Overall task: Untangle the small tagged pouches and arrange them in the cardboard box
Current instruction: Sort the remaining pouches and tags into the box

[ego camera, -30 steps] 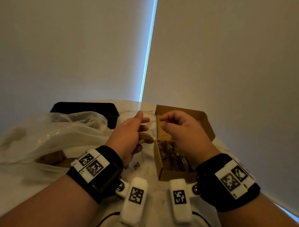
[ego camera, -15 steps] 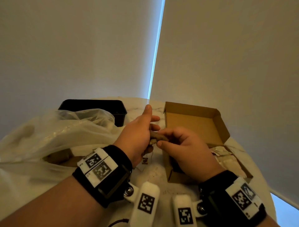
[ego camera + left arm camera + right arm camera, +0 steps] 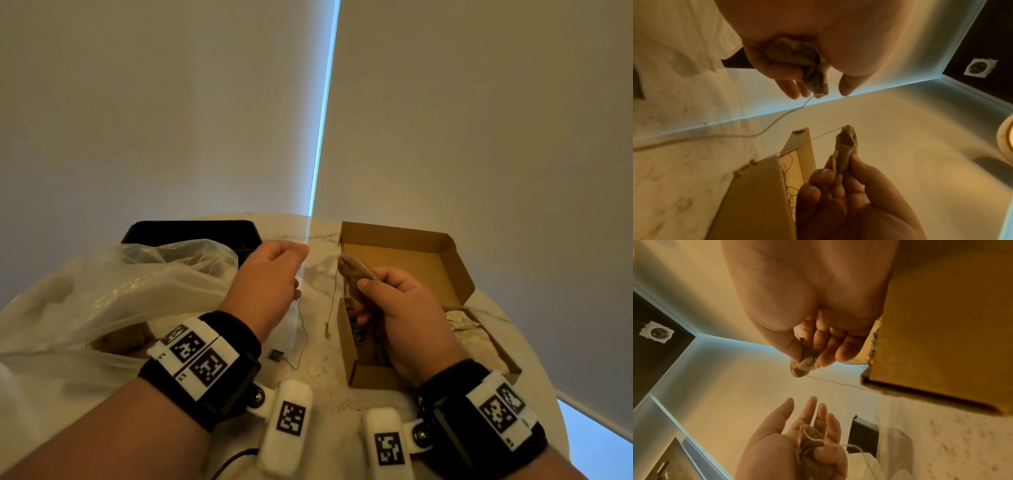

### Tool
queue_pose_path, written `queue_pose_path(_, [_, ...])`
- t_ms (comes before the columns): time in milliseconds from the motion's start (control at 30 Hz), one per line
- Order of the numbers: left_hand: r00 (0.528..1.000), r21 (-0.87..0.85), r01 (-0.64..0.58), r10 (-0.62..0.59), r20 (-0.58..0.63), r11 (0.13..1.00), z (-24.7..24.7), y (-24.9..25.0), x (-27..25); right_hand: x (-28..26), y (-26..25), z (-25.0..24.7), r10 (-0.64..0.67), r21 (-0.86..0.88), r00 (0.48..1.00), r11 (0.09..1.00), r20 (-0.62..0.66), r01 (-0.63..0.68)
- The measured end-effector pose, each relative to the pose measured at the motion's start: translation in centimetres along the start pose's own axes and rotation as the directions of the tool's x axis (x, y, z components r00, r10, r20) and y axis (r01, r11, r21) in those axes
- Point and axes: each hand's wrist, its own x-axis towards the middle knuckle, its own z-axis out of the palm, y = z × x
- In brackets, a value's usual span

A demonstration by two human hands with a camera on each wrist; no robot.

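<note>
My right hand (image 3: 376,291) pinches a brown pouch (image 3: 356,270) between thumb and fingers, above the near left corner of the open cardboard box (image 3: 346,339). Its string hangs down beside the box wall. My left hand (image 3: 284,253) is raised to the left of the box. The left wrist view shows a second pouch (image 3: 795,55) held in its palm by curled fingers, while the other fingers stay straight. A string runs from that pouch to a small dark tag (image 3: 275,354) lying on the table. More pouches lie inside the box, mostly hidden under my right hand.
A crumpled clear plastic bag (image 3: 120,291) covers the left of the marble table (image 3: 318,373). A black tray (image 3: 191,233) stands behind it. Pale paper packets (image 3: 476,339) lie right of the box. The box lid (image 3: 411,263) stands open toward the wall.
My hands were together on one clump; they have drawn apart. The right hand now holds its own pouch over the box, and the two strings hang separately.
</note>
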Motion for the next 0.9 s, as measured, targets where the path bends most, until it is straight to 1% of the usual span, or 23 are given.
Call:
queue_pose_path(100, [0.994,0.049,-0.046,0.041,0.098,0.998,0.25,-0.19,-0.29,0.09,0.04,0.02,0.011,0.048,1.0,0.999,0.017,-0.012])
queue_pose_path(200, [0.982,0.089,-0.09,0.073,0.174,0.992,0.44,-0.31,-0.48,-0.03,0.05,0.03,0.011,0.018,0.998,1.0,0.054,-0.012])
queue_pose_path(267, [0.974,0.116,-0.125,0.1,0.205,0.985,0.47,-0.37,-0.42,-0.12,-0.03,0.09,0.013,-0.007,0.997,1.0,0.075,-0.012])
queue_pose_path(367, [0.969,0.127,-0.171,0.144,0.198,0.977,0.4,-0.52,-0.19,-0.16,-0.02,0.15,0.021,-0.029,0.996,0.999,0.087,-0.019])
queue_pose_path(467, [0.961,0.128,-0.223,0.197,0.194,0.966,0.35,-0.57,-0.04,-0.33,0.04,0.16,-0.004,-0.066,0.997,0.998,0.082,0.01])
queue_pose_path(533, [0.951,0.136,-0.265,0.235,0.202,0.955,0.35,-0.54,0.01,-0.54,-0.09,0.15,-0.046,-0.075,0.996,0.996,0.07,0.051])
queue_pose_path(633, [0.934,0.141,-0.311,0.274,0.23,0.94,0.36,-0.57,0.0,-0.63,-0.3,-0.05,-0.142,-0.117,0.987,0.982,0.073,0.15])
queue_pose_path(800, [0.926,0.142,-0.323,0.282,0.249,0.936,0.39,-0.64,-0.05,-0.8,-0.19,0.21,-0.209,-0.271,0.968,0.932,0.136,0.24])
queue_pose_path(900, [0.924,0.149,-0.318,0.27,0.271,0.936,0.27,-0.61,0.1,-0.59,0.0,0.27,-0.199,-0.251,0.975,0.943,0.096,0.217])
